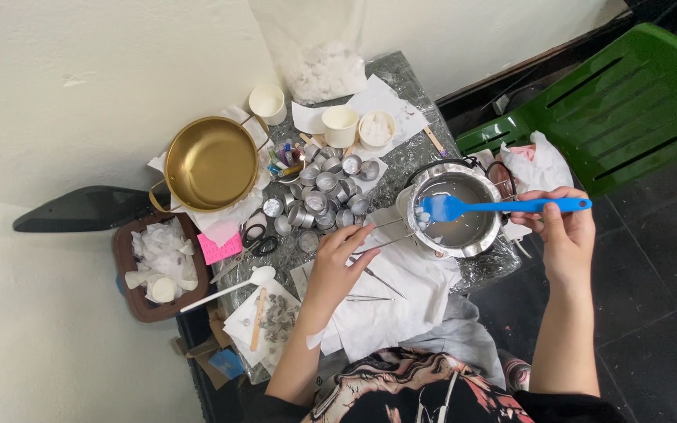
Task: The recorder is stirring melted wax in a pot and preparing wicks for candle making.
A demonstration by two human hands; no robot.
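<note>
Blue silicone spatula (pixel 503 207) gripped by its handle in your right hand (pixel 562 227), blade resting in the small metal pot (pixel 456 210) on the counter (pixel 401 168). Your left hand (pixel 342 262) pinches tweezers (pixel 389 235) whose tips meet the pot rim. Empty tealight cups (pixel 319 200) cluster just left.

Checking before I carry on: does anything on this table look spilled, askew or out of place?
Nothing spilled. The table is crowded, though: small metal cups lie heaped, some tipped, beside the pot, and scissors sit among papers.
</note>
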